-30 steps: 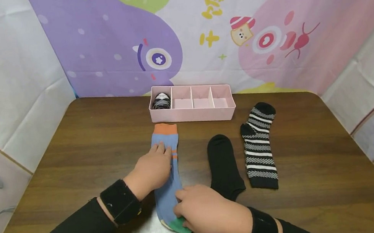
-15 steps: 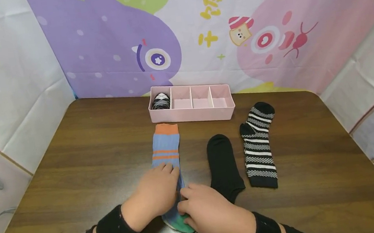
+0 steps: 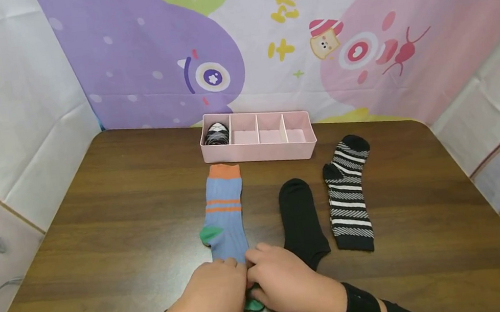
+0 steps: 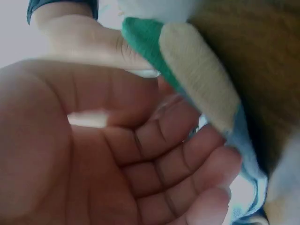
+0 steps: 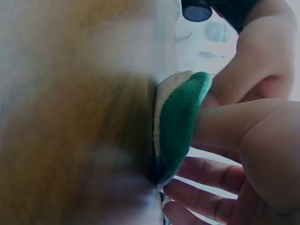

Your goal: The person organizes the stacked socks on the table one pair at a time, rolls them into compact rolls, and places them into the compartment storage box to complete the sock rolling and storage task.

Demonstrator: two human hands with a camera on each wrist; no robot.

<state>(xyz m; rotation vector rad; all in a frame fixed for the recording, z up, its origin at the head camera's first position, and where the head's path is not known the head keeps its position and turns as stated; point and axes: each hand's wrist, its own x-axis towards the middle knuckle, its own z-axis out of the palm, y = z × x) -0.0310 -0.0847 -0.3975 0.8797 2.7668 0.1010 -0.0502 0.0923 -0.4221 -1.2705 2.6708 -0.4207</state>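
A blue sock (image 3: 229, 230) with an orange cuff, two orange stripes and a green heel lies lengthwise on the table. In the right wrist view its green toe (image 5: 180, 117) shows a beige underside. My left hand (image 3: 210, 297) rests over the foot part, hiding much of it; the left wrist view shows its fingers (image 4: 192, 159) loosely bent against the sock. My right hand (image 3: 287, 283) touches the sock's right edge by the toe, thumb on the green part and fingers spread beside it. A black ankle sock (image 3: 301, 222) lies just right of that hand.
A black and white striped sock (image 3: 349, 196) lies farther right. Behind the socks stands a pink four-slot box (image 3: 259, 152), with a rolled patterned sock (image 3: 217, 134) in its leftmost slot. A cartoon-print cloth (image 3: 269, 81) hangs along the table's back edge.
My left hand has slid down the blue sock from the stripes toward the toe, uncovering the stripes and green heel. My right hand has stayed near the toe. The other socks lie as before.
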